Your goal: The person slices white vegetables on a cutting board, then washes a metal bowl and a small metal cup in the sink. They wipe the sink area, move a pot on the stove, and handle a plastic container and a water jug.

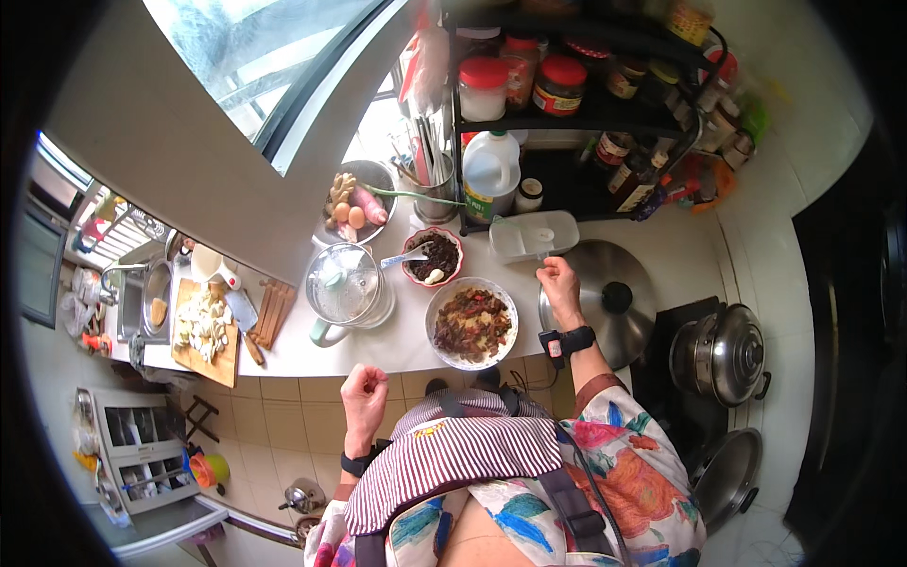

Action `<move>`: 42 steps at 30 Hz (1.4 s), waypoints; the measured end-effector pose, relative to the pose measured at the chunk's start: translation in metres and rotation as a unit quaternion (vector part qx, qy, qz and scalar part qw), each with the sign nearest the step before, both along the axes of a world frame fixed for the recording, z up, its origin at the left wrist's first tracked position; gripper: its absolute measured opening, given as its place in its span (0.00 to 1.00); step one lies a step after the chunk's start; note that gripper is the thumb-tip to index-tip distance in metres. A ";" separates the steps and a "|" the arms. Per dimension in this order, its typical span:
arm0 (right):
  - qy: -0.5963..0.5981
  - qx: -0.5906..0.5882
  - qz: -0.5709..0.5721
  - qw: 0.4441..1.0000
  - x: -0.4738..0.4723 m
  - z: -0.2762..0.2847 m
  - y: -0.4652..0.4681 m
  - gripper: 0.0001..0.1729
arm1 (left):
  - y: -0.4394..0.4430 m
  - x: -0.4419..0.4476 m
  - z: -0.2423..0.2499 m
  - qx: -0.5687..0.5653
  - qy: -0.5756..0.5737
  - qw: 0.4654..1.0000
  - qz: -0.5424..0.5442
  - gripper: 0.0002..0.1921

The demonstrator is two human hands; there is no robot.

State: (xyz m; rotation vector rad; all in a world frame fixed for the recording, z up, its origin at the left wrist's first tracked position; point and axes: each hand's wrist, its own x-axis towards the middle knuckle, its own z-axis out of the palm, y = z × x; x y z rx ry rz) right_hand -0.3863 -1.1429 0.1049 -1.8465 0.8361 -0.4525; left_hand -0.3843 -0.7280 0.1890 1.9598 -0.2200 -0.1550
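My right hand [560, 283] pinches a small clear handle, apparently a spoon's, at the near edge of a clear plastic seasoning box [502, 234] with a little white content. My left hand [364, 391] is curled in front of the counter edge, with nothing visible in it. Between them on the counter stands a white patterned bowl [433, 346] of chopped dark and red food [473, 322]. Behind it, a red-rimmed scalloped bowl [460, 248] holds dark minced food, a pale clove-like piece and a ceramic spoon [397, 261]. A lidded glass pitcher [347, 290] stands to its left.
A large steel lid [623, 333] lies right of the bowl, near a steel pot [716, 358]. A black rack [567, 124] holds jars and bottles. Further left, a cleaver [242, 310] lies by a cutting board [225, 368] of sliced pale food. A plate holds eggs [356, 217] and ginger [343, 187].
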 end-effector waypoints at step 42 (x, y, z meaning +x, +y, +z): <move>-0.099 0.235 -0.006 0.967 0.021 -0.058 0.033 0.14 | -0.263 0.158 -0.097 0.052 0.012 0.991 -0.123 0.27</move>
